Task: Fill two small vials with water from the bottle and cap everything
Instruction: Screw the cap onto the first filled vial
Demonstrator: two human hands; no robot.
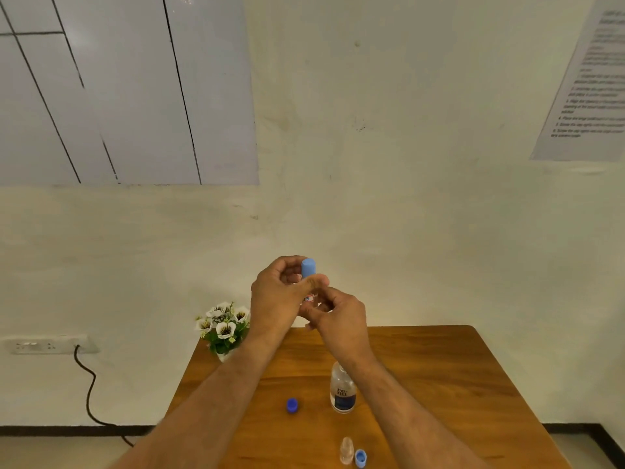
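Note:
Both hands are raised above the far end of the wooden table. A small vial with a red-edged label sits between them. My right hand grips its body from below. My left hand pinches the light blue cap at the vial's top. The clear water bottle stands uncapped on the table, partly behind my right forearm. Its dark blue cap lies to its left. A second small vial stands open near the front edge, with a light blue cap lying beside it.
A pot of white artificial flowers stands at the table's far left corner. The wall is close behind the table. A socket strip with a black cable is on the wall at the left.

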